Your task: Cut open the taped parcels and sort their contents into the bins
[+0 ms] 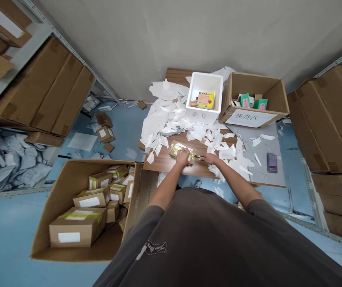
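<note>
A small cardboard box [175,146] wrapped in yellowish tape lies on the wooden table. My left hand [183,156] grips it from above, fingers bent over its top near the middle. Just to the right, my right hand [210,158] is closed around a slim dark and yellow utility knife [200,157], whose front end points left at the right end of the box. The blade is too small to make out, and I cannot tell whether it touches the tape. Torn white paper [227,152] lies close to my right hand.
A white foam box [202,116] and a large carton [254,118] holding small packages stand at the back of the table [161,162]. Paper scraps [159,115] cover much of it. A deep carton [47,215] of taped parcels stands left; shelves flank both sides.
</note>
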The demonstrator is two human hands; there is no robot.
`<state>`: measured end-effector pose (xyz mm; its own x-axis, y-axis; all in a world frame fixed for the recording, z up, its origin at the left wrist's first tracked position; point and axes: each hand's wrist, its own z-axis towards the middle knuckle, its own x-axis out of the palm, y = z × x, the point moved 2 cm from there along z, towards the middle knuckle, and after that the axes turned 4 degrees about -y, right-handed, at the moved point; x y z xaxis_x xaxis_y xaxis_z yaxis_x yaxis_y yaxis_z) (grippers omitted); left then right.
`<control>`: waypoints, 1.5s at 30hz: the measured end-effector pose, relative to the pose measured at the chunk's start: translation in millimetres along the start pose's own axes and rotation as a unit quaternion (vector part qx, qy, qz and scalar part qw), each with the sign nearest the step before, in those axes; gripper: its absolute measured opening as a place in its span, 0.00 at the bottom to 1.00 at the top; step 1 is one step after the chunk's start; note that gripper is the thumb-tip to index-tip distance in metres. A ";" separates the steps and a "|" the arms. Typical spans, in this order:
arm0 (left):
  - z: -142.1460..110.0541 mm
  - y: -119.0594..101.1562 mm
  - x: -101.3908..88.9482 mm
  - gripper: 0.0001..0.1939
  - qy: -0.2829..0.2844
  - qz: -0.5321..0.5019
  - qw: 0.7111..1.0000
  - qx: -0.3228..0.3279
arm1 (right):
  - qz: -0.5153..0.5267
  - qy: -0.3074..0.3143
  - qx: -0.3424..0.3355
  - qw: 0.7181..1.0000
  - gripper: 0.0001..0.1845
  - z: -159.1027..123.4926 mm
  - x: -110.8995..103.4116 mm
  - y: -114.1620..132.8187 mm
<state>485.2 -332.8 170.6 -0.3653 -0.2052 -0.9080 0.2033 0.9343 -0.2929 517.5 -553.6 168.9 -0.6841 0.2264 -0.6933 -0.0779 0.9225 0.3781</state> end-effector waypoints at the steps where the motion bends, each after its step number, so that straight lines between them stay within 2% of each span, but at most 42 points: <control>1: 0.3 0.2 0.4 0.49 0.004 0.001 1.000 -0.001 | -0.004 -0.004 -0.001 1.000 0.29 -0.6 1.8 -0.6; 5: 0.3 2.5 3.1 0.46 0.010 -0.001 1.000 0.024 | -0.003 -0.010 -0.020 1.000 0.25 -0.3 7.3 2.1; 9: 3.9 6.7 4.2 0.46 0.018 -0.003 0.999 0.032 | -0.010 -0.012 -0.023 1.000 0.23 3.5 0.9 5.5; 14: 8.6 10.8 5.4 0.48 0.015 0.005 0.999 0.039 | -0.029 -0.001 -0.033 0.999 0.27 3.9 -6.1 6.6; 22: 4.3 21.1 16.6 0.54 -0.003 -0.032 0.998 0.057 | -0.047 0.037 -0.037 0.998 0.31 2.1 7.2 5.5; 26: 4.3 28.0 18.4 0.56 0.011 -0.032 0.997 0.075 | -0.017 0.025 -0.038 0.999 0.30 -0.1 14.9 5.0; 29: 4.5 33.6 16.9 0.56 -0.004 -0.047 0.996 0.075 | 0.027 0.015 -0.021 0.999 0.30 -13.4 25.7 -7.3; 31: 5.7 37.3 14.3 0.51 -0.010 -0.067 0.994 0.087 | 0.061 -0.002 -0.015 0.998 0.29 -24.4 33.9 -17.2; 33: 8.3 41.7 10.6 0.43 -0.017 -0.086 0.992 0.094 | 0.101 -0.022 -0.010 0.995 0.28 -33.3 42.0 -23.7; 36: 15.2 48.5 6.5 0.36 -0.042 -0.071 0.995 0.062 | 0.148 -0.053 0.009 0.988 0.28 -39.7 51.9 -24.1; 38: 21.5 50.8 7.5 0.39 -0.045 -0.038 0.998 0.033 | 0.172 -0.074 0.024 0.982 0.28 -41.0 56.3 -19.8; 41: 32.4 51.4 13.4 0.45 -0.020 -0.008 1.000 0.018 | 0.206 -0.095 0.043 0.973 0.31 -43.6 60.8 -12.9; 43: 38.1 52.2 17.4 0.44 -0.011 0.002 1.000 0.025 | 0.208 -0.093 0.045 0.973 0.32 -46.8 63.6 -9.6; 45: 40.0 54.1 20.3 0.40 -0.018 0.008 0.999 0.041 | 0.191 -0.099 0.030 0.976 0.29 -50.2 66.0 -7.2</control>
<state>525.1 -298.1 124.4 -0.3283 -0.2025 -0.9226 0.2840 0.9104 -0.3009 436.5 -561.0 151.2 -0.5005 0.6080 -0.6163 0.2025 0.7743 0.5995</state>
